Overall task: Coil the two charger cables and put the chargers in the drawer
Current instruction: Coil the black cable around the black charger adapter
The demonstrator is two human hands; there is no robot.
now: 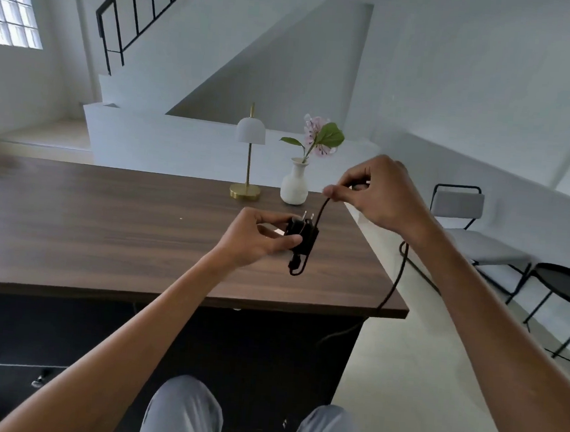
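Left hand point(261, 239) is gripping the black charger point(300, 236) over the wooden surface point(105, 229), prongs pointing up, while the right hand point(384, 196) is pinching its thin black cable point(321, 212) just right of it. The long tail is hanging past the surface's right edge. It could snag there, tugging the loop loose.

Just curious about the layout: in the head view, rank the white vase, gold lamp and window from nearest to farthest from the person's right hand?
1. white vase: on the desk, just left of the right hand.
2. gold lamp: on the desk, left of the vase.
3. window: on the far wall, upper left.
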